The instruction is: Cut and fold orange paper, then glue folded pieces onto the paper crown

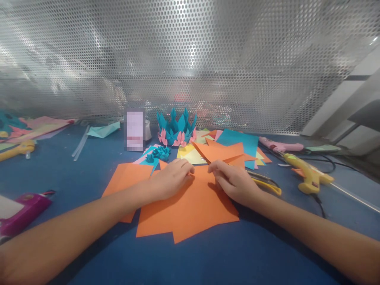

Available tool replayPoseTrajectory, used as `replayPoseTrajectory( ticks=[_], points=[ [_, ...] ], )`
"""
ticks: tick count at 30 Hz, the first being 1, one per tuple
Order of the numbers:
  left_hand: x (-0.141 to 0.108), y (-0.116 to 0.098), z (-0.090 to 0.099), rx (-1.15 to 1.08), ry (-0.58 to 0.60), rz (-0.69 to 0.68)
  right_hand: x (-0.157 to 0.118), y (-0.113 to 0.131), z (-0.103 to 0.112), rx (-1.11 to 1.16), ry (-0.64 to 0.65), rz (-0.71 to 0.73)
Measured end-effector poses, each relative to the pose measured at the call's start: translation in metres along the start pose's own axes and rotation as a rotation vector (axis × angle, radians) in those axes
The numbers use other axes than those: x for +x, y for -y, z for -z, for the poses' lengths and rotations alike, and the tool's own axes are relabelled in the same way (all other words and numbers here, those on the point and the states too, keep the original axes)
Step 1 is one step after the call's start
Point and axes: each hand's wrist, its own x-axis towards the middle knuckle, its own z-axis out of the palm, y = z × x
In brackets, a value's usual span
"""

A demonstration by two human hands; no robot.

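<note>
Behind the teal origami lotus (177,126) we face a perforated metal panel (190,55) that spans the whole view, and beneath everything lies a blue tabletop (190,263). In front of the lotus, our orange paper sheets (190,211) overlap at uneven angles, their near edges stepping out of line. Right of the lotus a teal sheet (237,139) sits among mixed coloured papers. Both our hands are over the orange sheets, forward of the lotus, knuckles facing each other and well apart. Our right hand (234,181) has its fingers loosely bent, thumb away from the forefinger, with nothing visibly gripped; our left hand (172,178) curls softly, but its thumb is hidden, so we cannot tell whether it pinches a paper edge. Farther right of the lotus and nearer us rests a yellow glue gun (310,174), with a pink glue gun (282,145) beyond it. Left of the lotus stands a blurred upright screen (135,128), and just before the lotus sits a cluster of teal paper roses (160,153). We judge that a dragging wrist could skew or crease the loose sheets, since nothing visibly weights them; our left knuckles reaching forward might crush those roses; and a snagged cord could pull the yellow gun onto the paper.
</note>
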Motion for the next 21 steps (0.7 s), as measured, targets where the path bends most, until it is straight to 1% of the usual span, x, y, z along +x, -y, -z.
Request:
replayPoseTrajectory(
  ticks=[2,4,7,9,12,17,19,21],
  points=[
    [0.000,0.007,-0.003,0.018,-0.019,-0.044,-0.001,0.001,0.001,0.016,0.014,0.073],
    [0.001,0.012,-0.005,0.056,-0.032,-0.067,-0.001,0.003,0.002,0.086,0.085,0.194],
    [0.002,0.013,-0.005,0.108,-0.050,-0.061,0.001,0.008,0.008,0.238,0.295,0.385],
    [0.001,0.011,-0.003,0.098,-0.033,-0.049,0.003,0.011,0.012,0.304,0.416,0.448],
    [-0.001,0.008,-0.001,0.079,-0.002,-0.035,0.005,0.013,0.018,0.333,0.501,0.442],
    [-0.003,0.005,-0.002,0.101,-0.016,-0.046,0.008,0.011,0.024,0.386,0.580,0.382],
    [-0.002,0.005,-0.003,0.052,-0.029,-0.051,0.009,0.010,0.024,0.398,0.597,0.350],
    [0.000,0.006,-0.002,-0.044,-0.038,-0.046,0.010,0.009,0.023,0.399,0.614,0.313]
  ],
)
